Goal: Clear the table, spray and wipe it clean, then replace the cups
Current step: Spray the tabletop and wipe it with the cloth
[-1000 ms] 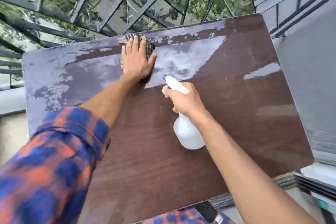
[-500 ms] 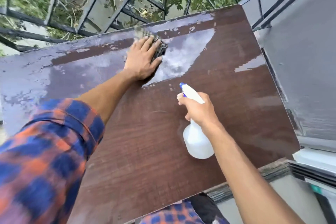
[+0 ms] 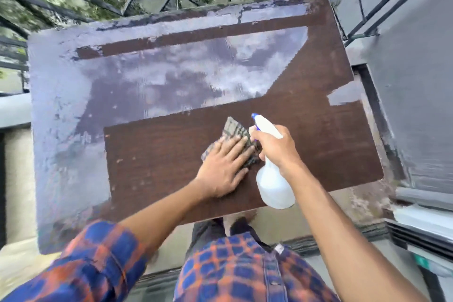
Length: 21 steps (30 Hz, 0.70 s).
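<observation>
Table [image 3: 159, 144] holds one cloth [image 3: 235, 131]; one spray bottle [image 3: 273, 184] held above.

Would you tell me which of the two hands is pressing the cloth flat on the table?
The left hand, palm down on the checked cloth; the right hand instead grips the white spray bottle.

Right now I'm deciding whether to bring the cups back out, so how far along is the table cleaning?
Clearing looks done: no cups show on the table. Spraying and wiping are in hand: the left hand presses a checked cloth flat on the near half, the right hand grips the spray bottle, and the far half looks wet. Left: finishing the wipe, then replacing the cups.
</observation>
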Each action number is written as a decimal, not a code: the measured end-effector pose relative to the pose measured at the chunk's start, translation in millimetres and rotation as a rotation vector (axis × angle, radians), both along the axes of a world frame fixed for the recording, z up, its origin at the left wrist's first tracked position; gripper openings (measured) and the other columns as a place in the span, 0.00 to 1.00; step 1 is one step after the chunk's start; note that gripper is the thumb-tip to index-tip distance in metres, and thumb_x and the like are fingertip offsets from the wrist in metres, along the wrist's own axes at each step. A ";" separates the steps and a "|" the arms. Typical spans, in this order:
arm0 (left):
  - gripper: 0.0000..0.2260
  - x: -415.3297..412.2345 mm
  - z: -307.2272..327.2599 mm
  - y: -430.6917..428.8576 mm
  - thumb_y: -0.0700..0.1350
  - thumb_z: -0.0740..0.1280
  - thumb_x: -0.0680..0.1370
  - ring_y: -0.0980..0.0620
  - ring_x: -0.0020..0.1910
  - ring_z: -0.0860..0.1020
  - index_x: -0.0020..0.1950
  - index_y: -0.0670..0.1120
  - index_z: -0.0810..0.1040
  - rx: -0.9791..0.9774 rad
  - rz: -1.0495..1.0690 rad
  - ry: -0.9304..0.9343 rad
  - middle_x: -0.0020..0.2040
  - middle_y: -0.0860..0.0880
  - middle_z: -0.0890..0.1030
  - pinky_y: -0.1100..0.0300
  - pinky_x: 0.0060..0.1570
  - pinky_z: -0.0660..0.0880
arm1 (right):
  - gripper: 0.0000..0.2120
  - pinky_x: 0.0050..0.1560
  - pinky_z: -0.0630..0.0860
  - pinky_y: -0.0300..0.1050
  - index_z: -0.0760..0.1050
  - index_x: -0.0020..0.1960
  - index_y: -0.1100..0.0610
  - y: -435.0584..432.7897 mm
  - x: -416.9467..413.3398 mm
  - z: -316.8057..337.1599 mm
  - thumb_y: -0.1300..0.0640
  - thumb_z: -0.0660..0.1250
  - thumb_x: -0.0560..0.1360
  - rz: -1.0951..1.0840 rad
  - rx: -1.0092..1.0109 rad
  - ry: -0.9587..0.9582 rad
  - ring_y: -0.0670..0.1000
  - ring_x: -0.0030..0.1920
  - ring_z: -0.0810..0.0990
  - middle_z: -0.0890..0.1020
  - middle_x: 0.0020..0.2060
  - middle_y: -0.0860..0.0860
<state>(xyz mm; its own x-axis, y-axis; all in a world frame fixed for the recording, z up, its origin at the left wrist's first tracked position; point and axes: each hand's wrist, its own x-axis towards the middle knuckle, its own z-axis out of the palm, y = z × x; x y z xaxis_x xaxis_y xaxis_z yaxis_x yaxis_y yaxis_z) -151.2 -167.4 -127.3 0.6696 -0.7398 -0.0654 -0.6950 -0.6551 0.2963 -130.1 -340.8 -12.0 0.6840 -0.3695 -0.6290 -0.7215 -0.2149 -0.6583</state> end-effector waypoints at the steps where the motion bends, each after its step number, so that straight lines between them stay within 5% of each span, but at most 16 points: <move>1: 0.26 -19.0 -1.7 -1.9 0.58 0.56 0.83 0.42 0.78 0.61 0.80 0.51 0.62 0.012 -0.021 0.011 0.79 0.45 0.65 0.42 0.77 0.56 | 0.07 0.35 0.73 0.44 0.82 0.41 0.58 -2.6 -6.8 -0.4 0.54 0.72 0.70 0.006 -0.004 0.001 0.53 0.27 0.76 0.78 0.27 0.48; 12: 0.26 -94.3 -1.1 -31.5 0.56 0.54 0.84 0.42 0.80 0.59 0.81 0.49 0.59 0.042 -0.219 0.006 0.80 0.45 0.62 0.41 0.76 0.58 | 0.17 0.35 0.72 0.45 0.82 0.43 0.62 -46.2 -85.6 -3.1 0.48 0.69 0.65 0.005 0.025 0.027 0.55 0.29 0.75 0.80 0.34 0.51; 16: 0.25 -89.6 -1.3 -41.3 0.55 0.56 0.84 0.43 0.79 0.60 0.80 0.49 0.62 0.009 -0.272 -0.001 0.80 0.45 0.63 0.42 0.77 0.58 | 0.06 0.23 0.68 0.36 0.83 0.37 0.55 -65.2 -96.0 -3.7 0.53 0.71 0.67 -0.091 0.064 0.018 0.50 0.23 0.72 0.80 0.33 0.51; 21: 0.24 -56.4 -0.2 -45.5 0.57 0.57 0.84 0.45 0.79 0.61 0.79 0.51 0.65 -0.076 -0.363 0.058 0.80 0.47 0.63 0.46 0.79 0.52 | 0.05 0.23 0.67 0.35 0.82 0.36 0.55 -79.8 -85.9 -5.6 0.55 0.72 0.70 -0.143 0.081 0.010 0.51 0.23 0.69 0.79 0.35 0.52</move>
